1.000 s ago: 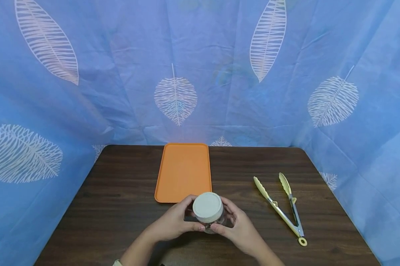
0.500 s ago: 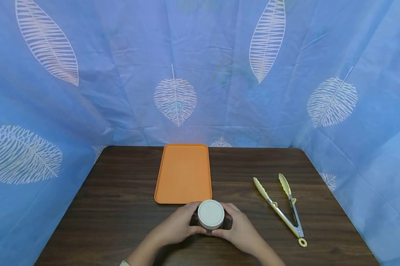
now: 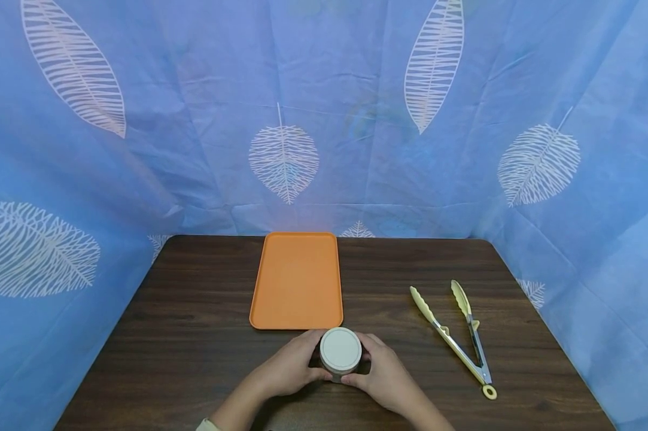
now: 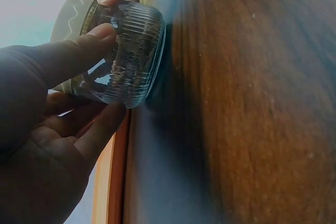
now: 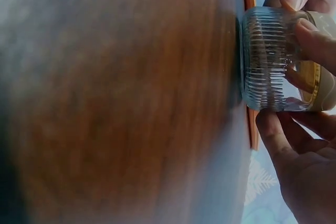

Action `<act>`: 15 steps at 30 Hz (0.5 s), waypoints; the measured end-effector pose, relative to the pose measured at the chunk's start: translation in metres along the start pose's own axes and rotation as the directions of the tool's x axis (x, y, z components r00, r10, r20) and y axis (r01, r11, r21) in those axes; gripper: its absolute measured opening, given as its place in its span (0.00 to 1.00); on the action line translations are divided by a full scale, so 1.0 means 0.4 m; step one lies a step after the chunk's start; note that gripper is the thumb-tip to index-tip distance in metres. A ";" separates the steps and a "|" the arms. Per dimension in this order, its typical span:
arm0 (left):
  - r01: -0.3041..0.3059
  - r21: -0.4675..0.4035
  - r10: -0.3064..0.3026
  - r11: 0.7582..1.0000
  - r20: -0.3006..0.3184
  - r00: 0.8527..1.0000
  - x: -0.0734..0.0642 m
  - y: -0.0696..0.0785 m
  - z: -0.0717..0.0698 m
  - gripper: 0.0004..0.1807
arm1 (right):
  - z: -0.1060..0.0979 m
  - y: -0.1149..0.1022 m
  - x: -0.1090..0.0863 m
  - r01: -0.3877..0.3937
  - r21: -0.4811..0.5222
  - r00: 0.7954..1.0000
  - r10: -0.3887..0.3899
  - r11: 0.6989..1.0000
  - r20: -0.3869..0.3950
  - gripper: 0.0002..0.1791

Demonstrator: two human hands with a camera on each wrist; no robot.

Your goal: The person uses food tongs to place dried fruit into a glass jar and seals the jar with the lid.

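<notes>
Both hands hold a ribbed clear glass jar [image 4: 137, 51] with a pale cream lid [image 3: 340, 349], upright at the table's near middle. My left hand [image 3: 290, 366] grips its left side, thumb at the front and fingers around the back. From the right, my right hand [image 3: 384, 372] grips it the same way, the two thumbs close together. The right wrist view shows the jar's base [image 5: 251, 59] right at the tabletop. Something brownish shows through the ribbed glass, its kind unclear.
An orange tray [image 3: 298, 281] lies just behind the jar, toward the far edge. Spread tongs [image 3: 466, 344] with pale yellow tips lie to the right on the dark wooden table [image 3: 194, 311]. A blue leaf-patterned cloth [image 3: 345, 173] hangs around the back and sides.
The jar, tilted a second ago, has come upright and moved down and slightly nearer, both hands moving with it. Over the last half second it has hardly shifted. Tray and tongs stay put.
</notes>
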State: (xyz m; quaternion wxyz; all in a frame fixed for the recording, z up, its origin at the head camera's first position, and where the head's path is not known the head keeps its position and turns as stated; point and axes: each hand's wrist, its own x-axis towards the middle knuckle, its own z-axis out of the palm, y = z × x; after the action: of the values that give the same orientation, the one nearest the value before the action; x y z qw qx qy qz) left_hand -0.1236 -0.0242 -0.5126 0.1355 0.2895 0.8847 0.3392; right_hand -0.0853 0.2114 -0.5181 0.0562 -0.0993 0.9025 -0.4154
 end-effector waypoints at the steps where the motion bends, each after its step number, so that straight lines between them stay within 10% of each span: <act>1: 0.001 0.002 -0.001 1.000 -0.001 1.000 0.000 -0.001 0.001 0.43 | 0.001 -0.001 0.000 -0.001 -0.014 1.000 0.001 1.000 -0.002 0.47; 15: 0.012 0.037 -0.010 0.999 -0.056 0.998 -0.012 0.015 -0.006 0.53 | -0.032 -0.031 -0.007 -0.032 -0.084 0.997 0.038 0.996 0.071 0.63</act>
State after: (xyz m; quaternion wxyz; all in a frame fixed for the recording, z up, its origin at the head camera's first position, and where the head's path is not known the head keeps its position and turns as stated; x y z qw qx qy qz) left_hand -0.1184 -0.0248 -0.5065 0.1073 0.2776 0.8958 0.3300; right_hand -0.0833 0.2135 -0.5003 0.0917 -0.1008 0.9179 -0.3727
